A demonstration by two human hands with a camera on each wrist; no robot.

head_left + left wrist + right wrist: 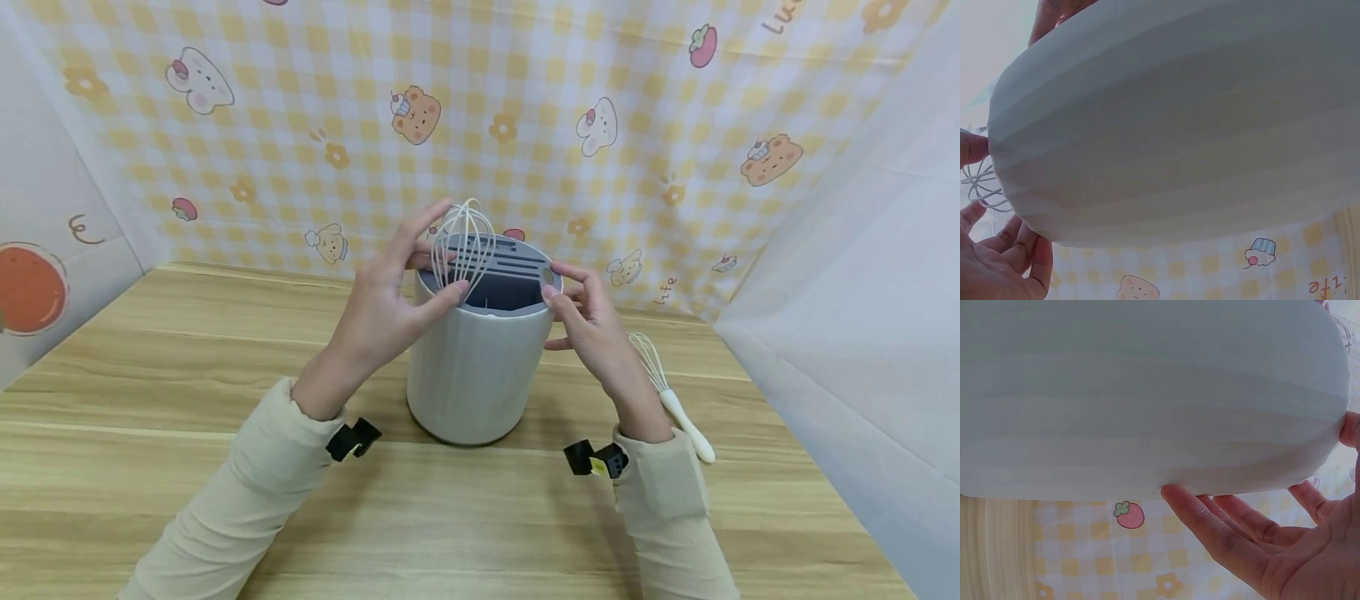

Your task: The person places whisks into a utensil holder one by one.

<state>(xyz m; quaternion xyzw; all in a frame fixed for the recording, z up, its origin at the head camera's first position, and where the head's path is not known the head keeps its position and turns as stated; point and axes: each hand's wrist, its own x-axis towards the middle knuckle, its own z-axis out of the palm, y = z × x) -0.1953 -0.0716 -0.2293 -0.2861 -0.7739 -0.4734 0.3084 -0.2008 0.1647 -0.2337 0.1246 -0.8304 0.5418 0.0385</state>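
Observation:
A white utensil holder (pixel 472 375) with a grey slotted top (pixel 517 260) stands upright on the table. A whisk (pixel 467 242) stands head up at the left of its opening, its handle hidden inside. My left hand (pixel 382 296) grips the holder's left rim, thumb in front and fingers behind, around the whisk's wires. On the other side my right hand (pixel 596 325) holds the right rim, thumb and index finger on the top edge. In the right wrist view, the lower fingers (pixel 1216 531) touch the holder's outer wall.
A second white whisk (pixel 678 408) lies on the wooden table (pixel 465 517) to the right, partly behind my right wrist. A yellow checked cloth (pixel 495 175) hangs behind the table, with pale cloth walls at both sides.

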